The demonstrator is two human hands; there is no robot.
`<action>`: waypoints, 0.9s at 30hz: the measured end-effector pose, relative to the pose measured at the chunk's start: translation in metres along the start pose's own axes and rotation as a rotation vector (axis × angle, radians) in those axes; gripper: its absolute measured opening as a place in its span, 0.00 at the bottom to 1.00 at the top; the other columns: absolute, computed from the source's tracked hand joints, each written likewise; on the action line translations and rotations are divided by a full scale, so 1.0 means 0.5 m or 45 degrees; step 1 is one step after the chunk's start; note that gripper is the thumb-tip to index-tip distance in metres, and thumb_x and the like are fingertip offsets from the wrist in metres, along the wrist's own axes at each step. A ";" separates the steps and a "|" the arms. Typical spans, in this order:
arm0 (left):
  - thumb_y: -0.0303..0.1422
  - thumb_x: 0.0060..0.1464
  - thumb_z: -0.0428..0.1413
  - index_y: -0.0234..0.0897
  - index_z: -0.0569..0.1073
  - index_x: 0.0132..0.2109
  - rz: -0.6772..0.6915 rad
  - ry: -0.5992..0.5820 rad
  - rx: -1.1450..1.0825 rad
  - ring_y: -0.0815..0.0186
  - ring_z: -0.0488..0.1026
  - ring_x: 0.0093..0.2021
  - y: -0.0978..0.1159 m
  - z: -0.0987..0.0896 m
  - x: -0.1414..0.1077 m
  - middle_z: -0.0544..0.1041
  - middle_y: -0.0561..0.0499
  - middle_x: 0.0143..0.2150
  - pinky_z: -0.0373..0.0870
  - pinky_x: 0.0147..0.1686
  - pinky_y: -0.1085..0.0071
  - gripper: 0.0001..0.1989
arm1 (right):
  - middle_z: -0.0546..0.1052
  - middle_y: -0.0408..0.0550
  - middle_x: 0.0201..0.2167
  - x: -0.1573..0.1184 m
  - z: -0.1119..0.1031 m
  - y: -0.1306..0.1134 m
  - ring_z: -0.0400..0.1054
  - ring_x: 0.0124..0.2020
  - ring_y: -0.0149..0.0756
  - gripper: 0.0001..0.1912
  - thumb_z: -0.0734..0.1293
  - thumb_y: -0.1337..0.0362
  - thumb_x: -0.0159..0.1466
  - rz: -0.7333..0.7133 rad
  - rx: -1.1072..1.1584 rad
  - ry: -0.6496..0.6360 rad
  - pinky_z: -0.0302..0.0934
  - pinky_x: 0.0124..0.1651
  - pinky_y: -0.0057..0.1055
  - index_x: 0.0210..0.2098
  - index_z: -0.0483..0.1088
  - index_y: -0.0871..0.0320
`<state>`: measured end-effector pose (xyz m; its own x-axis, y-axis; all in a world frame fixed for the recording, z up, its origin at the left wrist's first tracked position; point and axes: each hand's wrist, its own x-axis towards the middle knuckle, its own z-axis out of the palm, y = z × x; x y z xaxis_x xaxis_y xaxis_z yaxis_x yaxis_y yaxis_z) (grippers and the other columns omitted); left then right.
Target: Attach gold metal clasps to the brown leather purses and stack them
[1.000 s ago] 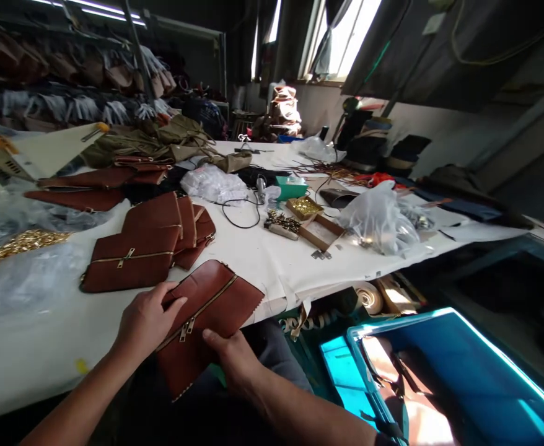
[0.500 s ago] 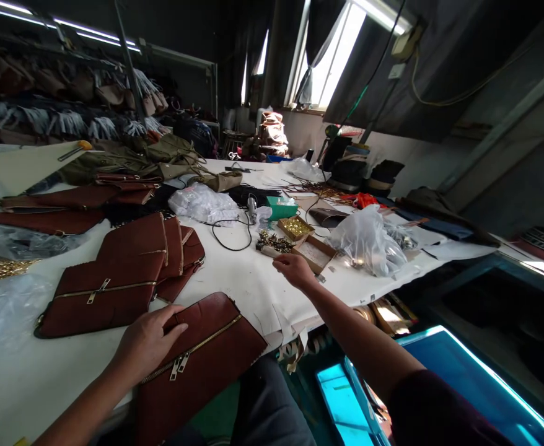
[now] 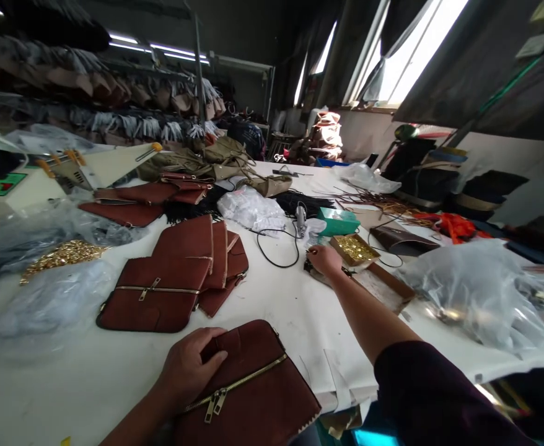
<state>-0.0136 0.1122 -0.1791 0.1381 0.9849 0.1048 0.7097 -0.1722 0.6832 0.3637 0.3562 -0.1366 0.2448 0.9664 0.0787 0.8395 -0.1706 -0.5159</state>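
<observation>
My left hand (image 3: 193, 365) grips the upper left edge of a reddish-brown leather pouch piece (image 3: 263, 390), thumb on its face. A brass zipper (image 3: 253, 378) with two rectangular pulls crosses the piece. My right hand (image 3: 326, 259) is stretched forward with its fingers curled together at a pile of small dark metal fittings (image 3: 316, 272). The hand partly covers that pile, and whatever its fingertips pinch is hidden. Just beyond it stands a small box of gold-coloured fittings (image 3: 354, 249), beside an open cardboard box (image 3: 390, 291).
More brown zippered pieces (image 3: 155, 294) lie stacked on the white table (image 3: 272, 316) to the left. Plastic bags lie at left (image 3: 53, 303) and right (image 3: 481, 291). A black cord loop (image 3: 276, 266) and a green box (image 3: 338, 221) are farther back.
The view has swung left, bringing more of the table's left side in. My right hand has reached farther into the dark fittings. My left hand keeps hold of the pouch piece.
</observation>
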 end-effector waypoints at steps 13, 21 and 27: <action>0.39 0.61 0.62 0.42 0.80 0.52 0.208 0.358 -0.145 0.54 0.79 0.50 0.045 -0.033 0.050 0.82 0.44 0.52 0.78 0.53 0.54 0.14 | 0.84 0.50 0.35 -0.335 -0.016 -0.163 0.75 0.33 0.36 0.20 0.78 0.47 0.58 -0.027 1.453 -0.552 0.65 0.37 0.32 0.33 0.79 0.58; 0.45 0.61 0.65 0.41 0.78 0.61 -0.014 0.245 -0.908 0.60 0.83 0.43 0.169 -0.051 -0.074 0.83 0.46 0.48 0.82 0.41 0.67 0.24 | 0.85 0.47 0.39 -0.612 0.008 -0.233 0.76 0.37 0.37 0.14 0.80 0.55 0.59 0.052 1.935 -0.706 0.71 0.46 0.36 0.41 0.85 0.56; 0.42 0.63 0.64 0.43 0.82 0.55 0.120 0.415 -0.802 0.58 0.81 0.53 0.177 -0.064 -0.141 0.81 0.46 0.56 0.81 0.54 0.63 0.17 | 0.85 0.49 0.39 -0.707 -0.018 -0.229 0.78 0.42 0.42 0.16 0.77 0.55 0.65 -0.024 1.833 -0.646 0.72 0.45 0.37 0.50 0.84 0.53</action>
<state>0.0173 0.0280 -0.1028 -0.1041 0.9392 0.3271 0.1573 -0.3092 0.9379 0.1853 0.0324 -0.0975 -0.1986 0.9792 -0.0420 -0.4037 -0.1208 -0.9069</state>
